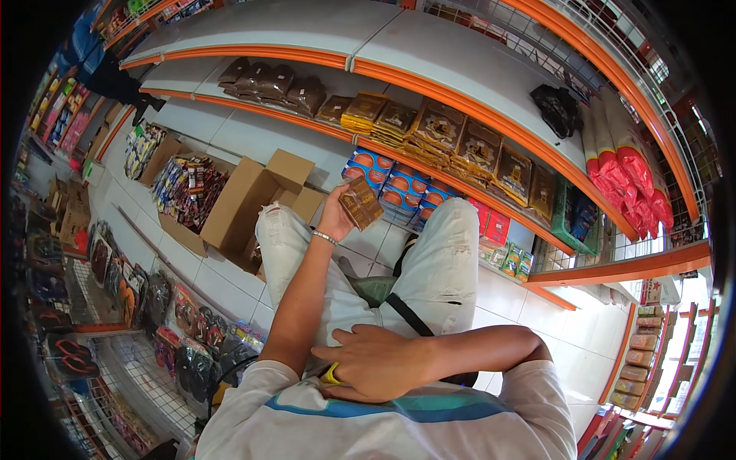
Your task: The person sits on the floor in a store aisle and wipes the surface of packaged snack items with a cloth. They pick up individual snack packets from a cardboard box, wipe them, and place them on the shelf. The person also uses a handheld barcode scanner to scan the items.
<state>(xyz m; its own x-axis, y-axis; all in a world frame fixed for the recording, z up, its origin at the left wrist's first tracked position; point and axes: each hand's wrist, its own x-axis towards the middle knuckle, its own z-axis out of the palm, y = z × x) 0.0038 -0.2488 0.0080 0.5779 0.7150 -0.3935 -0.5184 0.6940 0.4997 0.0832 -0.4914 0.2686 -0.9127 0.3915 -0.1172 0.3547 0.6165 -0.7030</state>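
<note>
My left hand (336, 215) grips a brown packet with gold print (361, 203) above the left knee. In front of my lap my right hand (374, 362) rests at the waist, a yellow item (332, 374) beneath its fingers; whether it grips this item I cannot tell. Beyond the knees, stacks of brown and gold packets (440, 125) lie on the lower shelf, with bags of dark brown contents (276, 80) to their left. Under that shelf stand blue boxes with orange round shapes (402, 184). An open cardboard box (233, 198) stands left of my knee.
Cartons of small colourful sachets (192, 187) stand on the tiled floor (224, 287) at the left. Packed sandals (158, 299) hang on a wire rack. The orange shelf edge (414, 75) crosses ahead. Red-ended bags (635, 172) stand right. A person (95, 63) is at the upper left.
</note>
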